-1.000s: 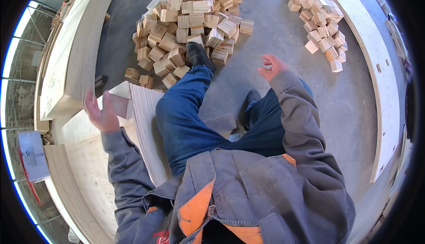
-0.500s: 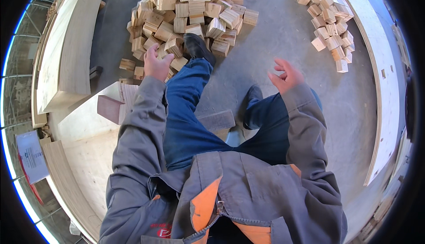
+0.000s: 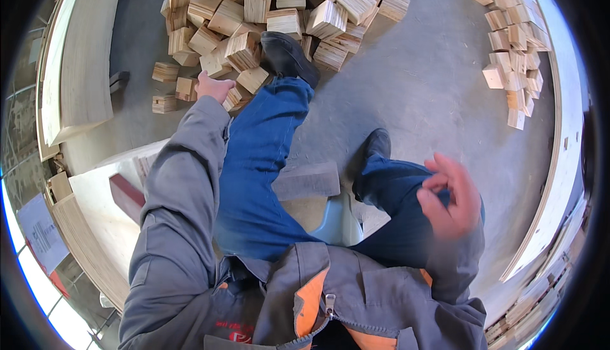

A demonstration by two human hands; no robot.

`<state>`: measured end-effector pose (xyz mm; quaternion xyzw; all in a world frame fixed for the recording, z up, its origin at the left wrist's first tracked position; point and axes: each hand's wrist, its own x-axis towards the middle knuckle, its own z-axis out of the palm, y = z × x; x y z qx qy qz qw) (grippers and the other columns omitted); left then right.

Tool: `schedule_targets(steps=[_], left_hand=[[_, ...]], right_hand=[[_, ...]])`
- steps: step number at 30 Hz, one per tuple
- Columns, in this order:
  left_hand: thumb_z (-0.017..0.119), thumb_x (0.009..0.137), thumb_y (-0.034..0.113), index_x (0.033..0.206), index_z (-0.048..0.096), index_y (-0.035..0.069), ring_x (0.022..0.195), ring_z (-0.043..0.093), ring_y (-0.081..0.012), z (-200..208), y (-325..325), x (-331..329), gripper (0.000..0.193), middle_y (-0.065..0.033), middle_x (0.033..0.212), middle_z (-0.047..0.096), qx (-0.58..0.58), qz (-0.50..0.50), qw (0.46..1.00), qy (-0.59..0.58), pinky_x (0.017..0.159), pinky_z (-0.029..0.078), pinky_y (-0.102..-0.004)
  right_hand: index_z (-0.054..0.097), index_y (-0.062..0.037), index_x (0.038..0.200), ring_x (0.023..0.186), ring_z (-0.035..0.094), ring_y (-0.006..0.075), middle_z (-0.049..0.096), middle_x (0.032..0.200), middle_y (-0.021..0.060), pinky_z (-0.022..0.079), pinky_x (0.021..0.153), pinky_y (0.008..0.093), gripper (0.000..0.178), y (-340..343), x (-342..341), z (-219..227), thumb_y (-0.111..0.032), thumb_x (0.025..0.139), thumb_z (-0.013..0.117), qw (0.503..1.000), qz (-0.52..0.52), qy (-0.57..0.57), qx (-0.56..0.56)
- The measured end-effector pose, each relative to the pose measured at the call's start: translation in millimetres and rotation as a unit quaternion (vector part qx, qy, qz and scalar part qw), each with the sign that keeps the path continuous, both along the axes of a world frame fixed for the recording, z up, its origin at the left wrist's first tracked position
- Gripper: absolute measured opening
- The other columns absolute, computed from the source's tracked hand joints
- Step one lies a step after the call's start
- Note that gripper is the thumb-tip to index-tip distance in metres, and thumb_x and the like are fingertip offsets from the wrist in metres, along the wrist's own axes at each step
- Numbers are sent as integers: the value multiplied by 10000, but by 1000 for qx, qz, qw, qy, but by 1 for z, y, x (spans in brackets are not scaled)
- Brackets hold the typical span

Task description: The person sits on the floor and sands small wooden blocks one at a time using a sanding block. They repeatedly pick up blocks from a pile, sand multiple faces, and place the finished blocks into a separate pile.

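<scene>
My left hand (image 3: 215,87) reaches out at the near edge of a heap of plywood blocks (image 3: 291,23). Its thumb and a finger are spread, and the hand looks open; I cannot tell whether it touches a block. Just beyond it lies one tilted plywood block (image 3: 243,51), against my dark shoe (image 3: 286,54). My right hand (image 3: 452,197), slightly blurred, hovers above my right thigh with loosely bent fingers, thumb apart and nothing held. Beside my left forearm, a reddish-brown block (image 3: 127,197) stands on a pale board, partly covered by the sleeve.
A grey block (image 3: 308,180) lies between my legs, before a light blue plastic seat (image 3: 340,216). More wooden blocks (image 3: 516,51) are stacked at far right alongside a long pale panel (image 3: 562,153). A thick stack of boards (image 3: 89,64) stands at left.
My right hand has drawn back toward me, over my thigh. My left hand has shifted slightly left, lower against the heap. The whole view has moved, bringing the blocks farther up the picture.
</scene>
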<state>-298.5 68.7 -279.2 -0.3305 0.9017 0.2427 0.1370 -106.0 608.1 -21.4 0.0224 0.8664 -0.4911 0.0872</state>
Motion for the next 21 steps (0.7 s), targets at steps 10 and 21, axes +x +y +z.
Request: schedule_targets(steps=[10, 21], left_hand=[[933, 777, 435, 1715, 330, -3, 1544, 492, -468, -61, -18, -10, 1198, -349, 1681, 430, -69, -19, 984, -165, 1263, 460, -480], [930, 787, 495, 1677, 357, -18, 1484, 574, -480, -106, -41, 10, 1176, -340, 1600, 564, -28, -38, 979, -197, 1240, 483, -479]], right_hand=[[634, 46, 1481, 933, 717, 236, 771, 1277, 221, 576, 875, 352, 692, 14, -18, -11, -50, 826, 836, 997, -2, -63, -44], [646, 29, 1478, 921, 719, 229, 782, 1259, 216, 578, 867, 350, 667, 4, -27, -15, -113, 858, 846, 997, -11, -74, -10]])
